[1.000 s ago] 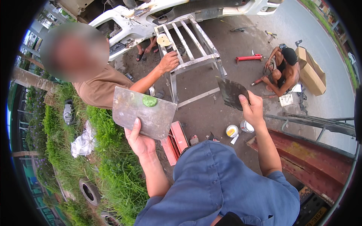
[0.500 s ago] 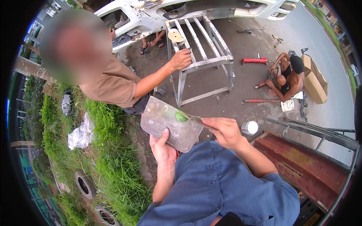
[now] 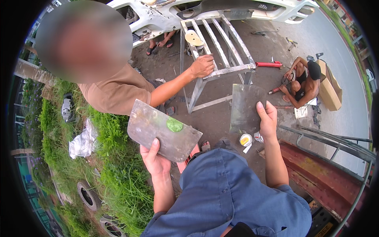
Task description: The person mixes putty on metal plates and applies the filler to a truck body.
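My left hand (image 3: 158, 160) grips a worn grey mixing board (image 3: 152, 132) by its near edge, thumb on top. A round dab of green putty (image 3: 174, 125) sits on the board's far right part. My right hand (image 3: 269, 120) pinches a thin, flat grey putty spreader (image 3: 248, 106) between thumb and fingers at its right edge. Green smears run along the spreader's lower edge. The spreader is held apart from the board, off to the right.
A co-worker in a brown shirt (image 3: 114, 93) rests a hand on a metal stand (image 3: 233, 71) ahead. Another person crouches by a cardboard box (image 3: 329, 89). An open tin (image 3: 245, 139) stands on the ground below. Red metal with railings (image 3: 316, 170) lies right, grass and tyres (image 3: 89, 194) left.
The spreader has come away from the board and moved right with my right hand, turning its broad face into view. My left hand and the board have shifted left.
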The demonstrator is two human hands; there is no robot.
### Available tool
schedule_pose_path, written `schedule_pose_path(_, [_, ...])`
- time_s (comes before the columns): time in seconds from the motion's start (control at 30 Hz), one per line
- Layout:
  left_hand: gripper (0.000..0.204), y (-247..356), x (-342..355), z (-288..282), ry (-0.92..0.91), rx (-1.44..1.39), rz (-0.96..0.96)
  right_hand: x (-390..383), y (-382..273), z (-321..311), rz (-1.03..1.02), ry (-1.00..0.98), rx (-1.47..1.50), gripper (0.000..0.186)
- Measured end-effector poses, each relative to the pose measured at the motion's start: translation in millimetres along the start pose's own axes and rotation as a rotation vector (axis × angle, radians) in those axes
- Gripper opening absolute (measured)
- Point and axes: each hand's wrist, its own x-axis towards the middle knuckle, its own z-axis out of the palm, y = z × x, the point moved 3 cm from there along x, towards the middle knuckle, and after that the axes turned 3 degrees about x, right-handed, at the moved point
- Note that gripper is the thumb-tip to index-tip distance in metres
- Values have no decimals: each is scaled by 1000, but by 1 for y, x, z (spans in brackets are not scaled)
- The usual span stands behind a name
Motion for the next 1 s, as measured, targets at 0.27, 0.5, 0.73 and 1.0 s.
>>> schedule_pose_path(0.27, [35, -12, 41, 19, -95, 8, -132, 94, 17, -8, 279, 237, 489, 30])
schedule_pose_path(0.5, [29, -11, 87, 42, -64, 32, -156, 247, 43, 29, 237, 201, 919, 35])
schedule_pose_path(0.73, [29, -5, 128, 47, 19, 42, -186, 384, 113, 69, 203, -93, 812, 35])
schedule_pose_path(1.0, [29, 23, 185, 21, 176, 175, -178, 422, 146, 88, 175, 43, 756, 41])
